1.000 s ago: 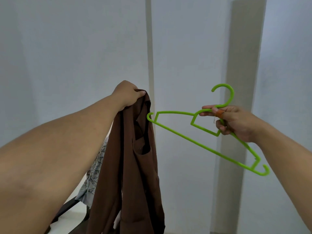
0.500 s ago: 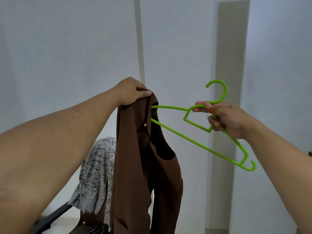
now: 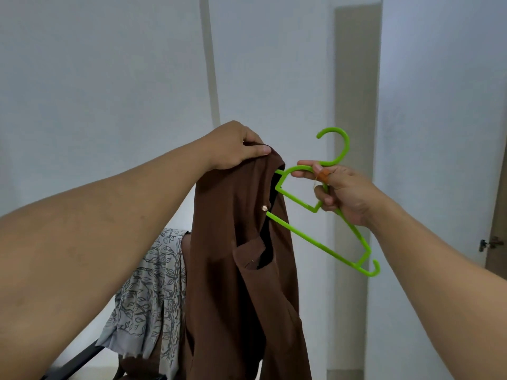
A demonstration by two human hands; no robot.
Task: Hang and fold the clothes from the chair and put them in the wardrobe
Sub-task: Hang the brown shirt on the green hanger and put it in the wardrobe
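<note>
My left hand pinches the top of a brown garment and holds it up so it hangs straight down. A small gold button shows near its neck opening. My right hand grips a bright green plastic hanger just below its hook. The hanger's left arm is pushed inside the garment's neck opening and is hidden there; its right arm slants down to the right, in the open.
A grey leaf-patterned cloth is draped over the chair, whose dark frame shows at the lower left behind the brown garment. Pale walls fill the background, with a beige pillar and a door edge with a latch at the right.
The hanger has moved left and its left arm has gone further into the garment's neck opening. My right hand has come closer to my left hand.
</note>
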